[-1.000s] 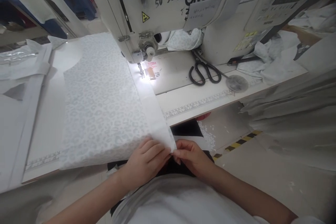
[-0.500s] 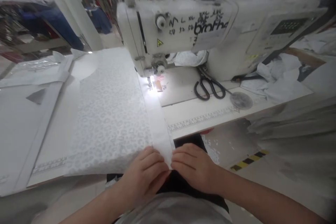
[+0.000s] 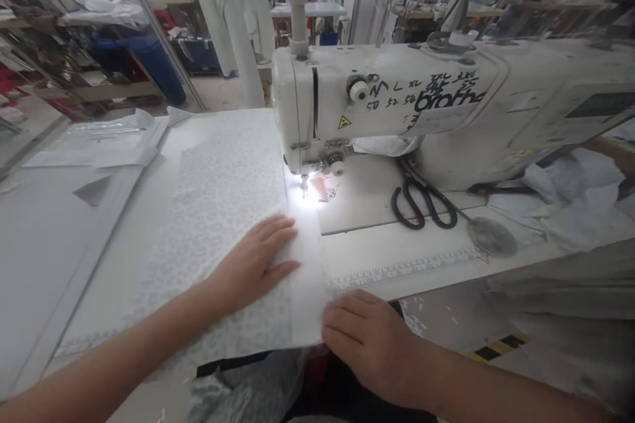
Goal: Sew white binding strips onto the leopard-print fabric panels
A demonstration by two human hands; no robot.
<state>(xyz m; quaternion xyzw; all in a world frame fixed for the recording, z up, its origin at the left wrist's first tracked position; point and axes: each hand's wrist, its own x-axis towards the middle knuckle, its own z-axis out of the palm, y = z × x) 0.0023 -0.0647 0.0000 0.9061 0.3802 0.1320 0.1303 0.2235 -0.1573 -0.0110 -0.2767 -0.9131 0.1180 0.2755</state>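
Note:
A pale fabric panel (image 3: 218, 192) with a grey leopard-like print lies on the sewing table, a plain white band (image 3: 306, 304) along its right edge. My left hand (image 3: 258, 258) rests flat on the panel beside the band, fingers stretched forward and thumb apart. At the band's near right edge, my right hand (image 3: 367, 337) has its fingers curled together, pinching the fabric edge. Ahead of both hands stands a white sewing machine (image 3: 387, 99). Its lit presser foot (image 3: 305, 186) is over the far end of the band.
Black-handled scissors (image 3: 421, 205) lie on the machine bed, next to a round grey disc (image 3: 491, 236). A ruler strip (image 3: 407, 269) runs along the table's front edge. Crumpled fabric (image 3: 570, 192) lies at the right. White pieces (image 3: 74, 211) cover the left side.
My left hand has left the near edge and moved forward onto the panel, its fingers spreading flat. My right hand stays at the band's near edge. The view has tilted up.

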